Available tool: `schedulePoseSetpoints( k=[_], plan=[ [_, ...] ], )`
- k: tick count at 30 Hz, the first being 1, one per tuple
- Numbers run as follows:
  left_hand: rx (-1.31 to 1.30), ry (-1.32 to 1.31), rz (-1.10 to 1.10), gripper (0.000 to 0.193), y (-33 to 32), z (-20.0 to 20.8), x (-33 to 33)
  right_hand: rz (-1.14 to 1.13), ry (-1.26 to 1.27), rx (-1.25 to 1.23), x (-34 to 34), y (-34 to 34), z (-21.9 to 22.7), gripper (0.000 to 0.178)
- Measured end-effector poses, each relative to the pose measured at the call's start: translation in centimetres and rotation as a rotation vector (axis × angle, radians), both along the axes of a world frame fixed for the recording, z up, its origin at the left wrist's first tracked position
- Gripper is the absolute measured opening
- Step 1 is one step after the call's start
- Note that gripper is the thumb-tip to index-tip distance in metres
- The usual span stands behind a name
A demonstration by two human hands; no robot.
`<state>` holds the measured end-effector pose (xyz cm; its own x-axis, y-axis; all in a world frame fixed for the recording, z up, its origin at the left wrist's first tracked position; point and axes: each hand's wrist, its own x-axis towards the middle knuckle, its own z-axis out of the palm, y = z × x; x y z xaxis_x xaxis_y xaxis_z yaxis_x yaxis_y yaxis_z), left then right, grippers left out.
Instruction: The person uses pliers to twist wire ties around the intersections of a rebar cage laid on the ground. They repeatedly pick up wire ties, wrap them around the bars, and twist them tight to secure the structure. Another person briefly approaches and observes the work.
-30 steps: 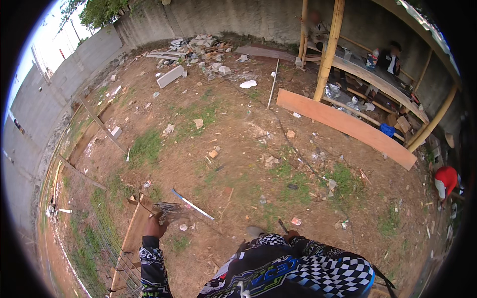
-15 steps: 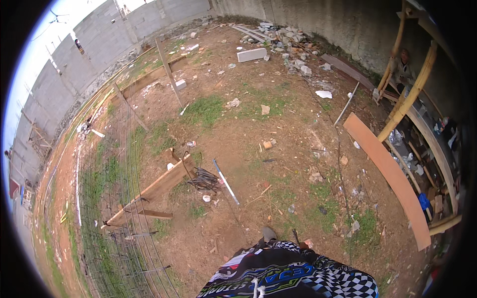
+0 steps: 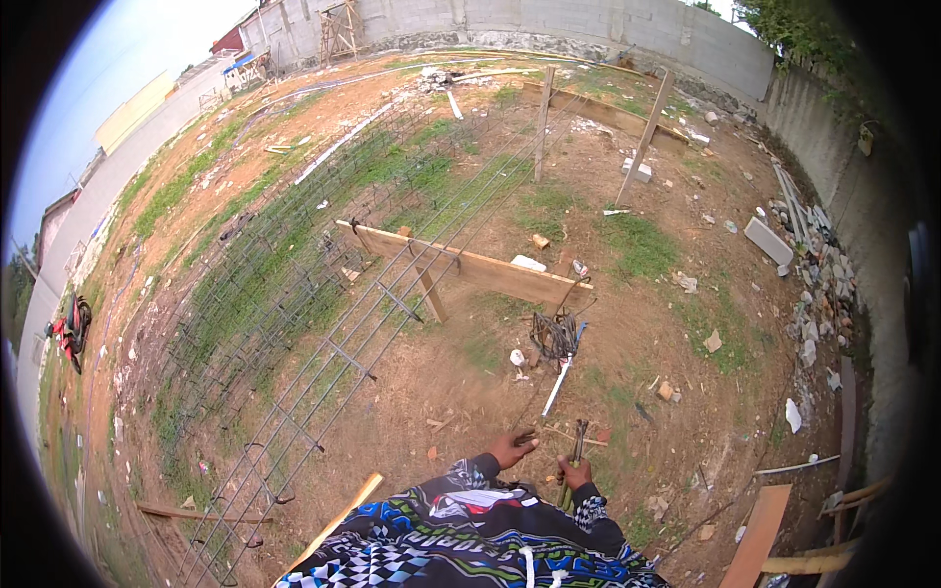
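Note:
My right hand (image 3: 574, 474) is wrapped around a pair of pincers (image 3: 580, 431), its dark metal head pointing up and away from me. A greenish handle end shows below the fist. Left of it, my left hand (image 3: 513, 449) hovers with fingers stretched toward the pincers and nothing visible in it. Past my hands, a bundle of dark tie wire (image 3: 556, 336) lies on the soil beside a white-and-blue strip (image 3: 559, 384). To my left runs a long reinforcing-bar cage (image 3: 338, 349) with stirrups, resting across a wooden board (image 3: 490, 272) held up on a post.
More bar cages (image 3: 260, 304) lie on the grass at left. Two wooden stakes (image 3: 544, 122) stand farther off. Rubble (image 3: 809, 314) is heaped along the right wall, and a brown plank (image 3: 760, 539) lies at lower right. A red motorbike (image 3: 71, 331) is parked far left.
My view has swung left, bringing the bar cage toward the middle. Both hands have come into sight in front of my body, the right one holding the pincers.

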<state>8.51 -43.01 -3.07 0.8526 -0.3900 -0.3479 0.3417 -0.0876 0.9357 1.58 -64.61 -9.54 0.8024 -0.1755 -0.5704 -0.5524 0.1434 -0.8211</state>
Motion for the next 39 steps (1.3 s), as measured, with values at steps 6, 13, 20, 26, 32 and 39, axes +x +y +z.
schedulePoseSetpoints(
  k=[6, 13, 20, 26, 32, 39],
  plan=[
    [-0.186, 0.087, 0.274, 0.041, 1.5, 2.8, -0.3, 0.241, -0.083, 0.085, 7.2, 5.8, 7.1, 0.027],
    [-0.088, 0.035, 0.471, 0.031, 7.2, 3.4, -1.2, 0.578, -0.022, 0.106, 8.1, 11.5, 7.0, 0.027],
    [-0.011, -0.124, 0.785, 0.021, 14.5, 3.3, 4.1, 0.324, -0.227, -0.169, 17.6, 13.7, 0.8, 0.034],
    [0.149, -0.111, 0.818, 0.019, 22.5, 2.6, 2.8, -0.109, -0.646, -0.623, 38.7, 14.1, 14.8, 0.038],
    [0.159, -0.029, 0.788, 0.017, 24.3, 3.3, 2.3, -0.135, -0.288, -1.183, 50.4, 13.8, 13.5, 0.043],
    [0.171, -0.173, 0.592, 0.013, 25.7, 5.0, 6.1, -0.034, -0.079, -1.233, 50.6, 15.9, 11.7, 0.055]
  ],
)
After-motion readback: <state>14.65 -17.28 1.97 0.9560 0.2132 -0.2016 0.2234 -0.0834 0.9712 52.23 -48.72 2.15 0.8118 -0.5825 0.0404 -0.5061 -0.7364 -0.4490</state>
